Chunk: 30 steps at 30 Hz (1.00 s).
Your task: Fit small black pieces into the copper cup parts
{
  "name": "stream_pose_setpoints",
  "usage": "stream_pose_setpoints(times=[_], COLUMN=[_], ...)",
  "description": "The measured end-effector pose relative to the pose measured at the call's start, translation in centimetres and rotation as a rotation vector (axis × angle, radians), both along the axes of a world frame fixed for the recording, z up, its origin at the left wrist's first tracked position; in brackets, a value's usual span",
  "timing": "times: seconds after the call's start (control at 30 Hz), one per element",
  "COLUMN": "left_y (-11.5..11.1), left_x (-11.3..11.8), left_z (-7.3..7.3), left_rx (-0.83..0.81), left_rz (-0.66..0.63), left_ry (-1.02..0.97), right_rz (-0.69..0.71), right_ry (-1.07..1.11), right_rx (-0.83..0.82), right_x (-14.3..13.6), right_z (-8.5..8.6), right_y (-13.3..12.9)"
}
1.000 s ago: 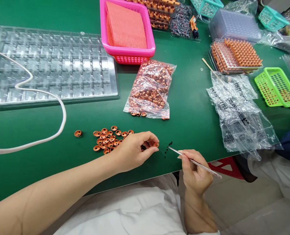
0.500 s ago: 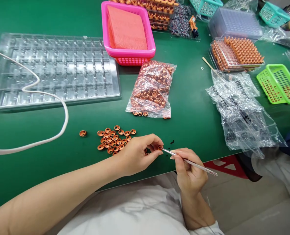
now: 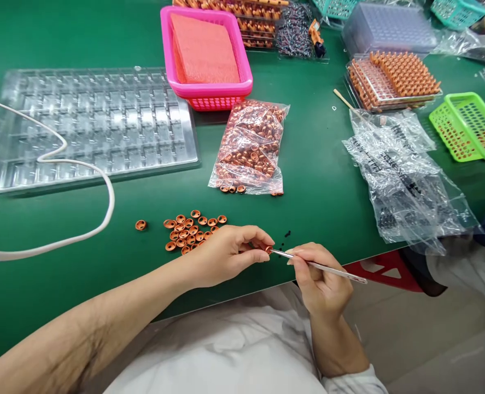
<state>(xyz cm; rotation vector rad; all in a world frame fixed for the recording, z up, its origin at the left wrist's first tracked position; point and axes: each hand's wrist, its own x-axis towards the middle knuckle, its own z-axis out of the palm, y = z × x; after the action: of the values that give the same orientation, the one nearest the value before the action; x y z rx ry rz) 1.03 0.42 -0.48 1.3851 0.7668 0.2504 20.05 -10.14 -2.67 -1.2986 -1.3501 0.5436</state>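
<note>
While left hand [image 3: 226,256] pinches ring [image 3: 269,249], tweezers [image 3: 332,270] touching

The single head view looks forward and steeply down from the wearer's own eye level, over the white-clothed lap at the bottom edge and onto the green table [image 3: 316,208]. Both forearms enter from below; the hands sit near the middle, fairly close, while the table's far items crowd the top, farther away.

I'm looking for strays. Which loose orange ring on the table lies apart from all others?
The leftmost ring, alone between the white cable and the cluster; other loose ones lie grouped or by the bag.
</note>
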Motion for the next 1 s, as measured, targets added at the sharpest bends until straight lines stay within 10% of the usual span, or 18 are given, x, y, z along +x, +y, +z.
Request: stream_pose_setpoints(times=[1.0], left_y=[-0.81], left_x=[0.45], left_z=[0.53], left_rx=[0.170], left_rz=[0.127], left_ry=[0.074], right_rz=[-0.018], right_ry=[-0.112], right_rx=[0.125], right_x=[0.11], right_z=[0.64], right_y=[-0.36])
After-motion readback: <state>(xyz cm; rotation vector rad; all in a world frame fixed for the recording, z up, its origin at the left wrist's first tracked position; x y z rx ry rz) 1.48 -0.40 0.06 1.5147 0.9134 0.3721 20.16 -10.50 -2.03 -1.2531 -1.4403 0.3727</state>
